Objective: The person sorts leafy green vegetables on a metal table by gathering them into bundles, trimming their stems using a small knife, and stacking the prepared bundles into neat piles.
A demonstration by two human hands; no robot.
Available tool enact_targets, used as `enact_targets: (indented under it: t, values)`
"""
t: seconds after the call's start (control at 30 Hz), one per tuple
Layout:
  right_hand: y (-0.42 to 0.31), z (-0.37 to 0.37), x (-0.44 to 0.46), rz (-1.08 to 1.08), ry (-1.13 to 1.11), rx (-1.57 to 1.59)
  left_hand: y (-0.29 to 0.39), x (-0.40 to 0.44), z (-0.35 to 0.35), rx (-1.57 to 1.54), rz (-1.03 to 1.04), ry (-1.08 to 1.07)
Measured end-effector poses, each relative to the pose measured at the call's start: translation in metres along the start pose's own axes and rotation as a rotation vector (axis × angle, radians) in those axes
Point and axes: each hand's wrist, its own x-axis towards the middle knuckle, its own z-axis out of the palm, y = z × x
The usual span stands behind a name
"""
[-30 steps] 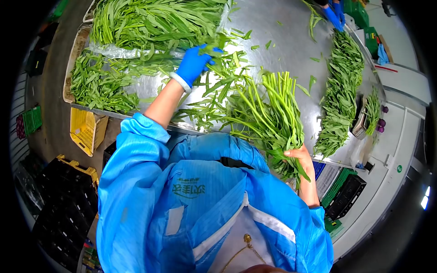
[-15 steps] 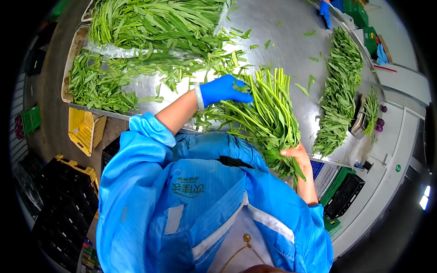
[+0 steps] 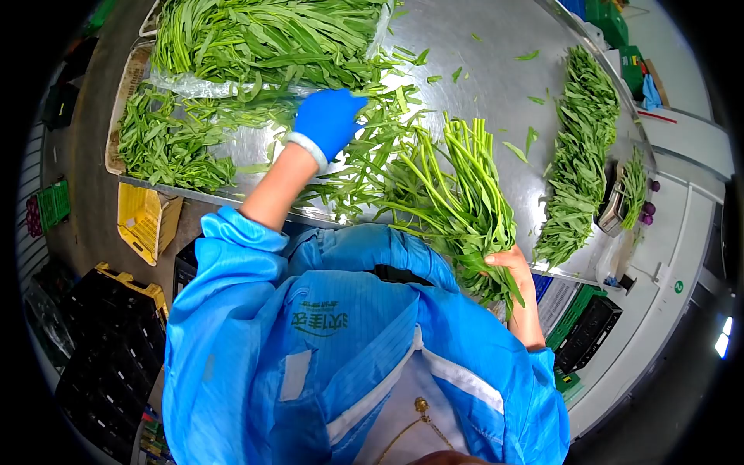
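A bunch of water spinach, long green stems with leaves, is held upright in my bare right hand, stem ends pointing away from me. The fingers of that hand wrap around its leafy lower part. Left of the bunch, my left hand in a blue glove hovers over loose leaves and stem pieces on the metal table. It is slightly blurred, its fingers look a little apart, and nothing shows in them.
A large heap of water spinach lies on clear plastic at the back left, with a smaller pile nearer. A long row of greens lines the right side. A yellow crate stands below the table's left edge.
My left hand has moved left, away from the stems of the bunch. My right hand keeps hold of the bunch, nearly unmoved. Another blue-gloved hand at the far edge is gone from view.
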Motion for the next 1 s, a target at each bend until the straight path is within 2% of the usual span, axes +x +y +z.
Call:
enact_targets:
  t: [0.03,0.1,0.17,0.3,0.4,0.47,0.57,0.67,0.73,0.8,0.83,0.9,0.93,1.0]
  values:
    - [0.0,-0.001,0.001,0.012,-0.019,-0.008,0.01,0.003,0.003,-0.298,0.001,0.185]
    - [0.0,-0.004,0.005,0.038,-0.057,-0.026,0.039,0.004,-0.009,-0.494,0.277,0.369]
    - [-0.005,0.004,0.004,0.036,-0.048,-0.037,0.067,0.007,0.0,-0.445,0.398,0.354]
    - [0.0,0.002,0.007,0.035,-0.056,-0.022,0.077,0.01,0.01,-0.213,0.569,0.259]
    - [0.008,-0.008,0.007,0.032,-0.025,-0.037,0.049,0.011,0.005,-0.283,0.425,0.464]
    - [0.014,-0.015,0.008,0.036,-0.022,-0.021,0.02,0.018,0.009,-0.436,0.181,0.563]
    - [0.021,-0.027,0.007,-0.008,-0.031,-0.097,-0.014,0.024,0.007,-0.163,-0.081,0.499]
    - [0.014,-0.023,0.001,-0.036,-0.099,-0.201,-0.023,0.031,0.027,-0.432,-0.08,0.522]
    - [0.004,-0.014,-0.005,0.047,-0.094,-0.188,-0.012,0.034,0.032,-0.831,-0.096,0.135]
    - [-0.003,-0.002,-0.01,0.09,-0.083,-0.129,0.029,0.022,0.003,-1.138,-0.052,-0.303]
    - [-0.007,-0.001,-0.01,0.153,-0.097,-0.122,0.04,0.017,0.001,-1.024,0.052,-0.38]
    - [-0.005,-0.004,-0.005,0.06,-0.174,-0.156,0.046,0.019,0.01,-0.685,0.301,-0.516]
    - [-0.006,-0.004,-0.006,0.047,-0.178,-0.166,0.044,0.018,0.025,-0.79,0.345,-0.501]
    - [-0.012,0.001,-0.009,0.079,-0.172,-0.16,0.042,0.011,0.012,-1.074,0.286,-0.432]
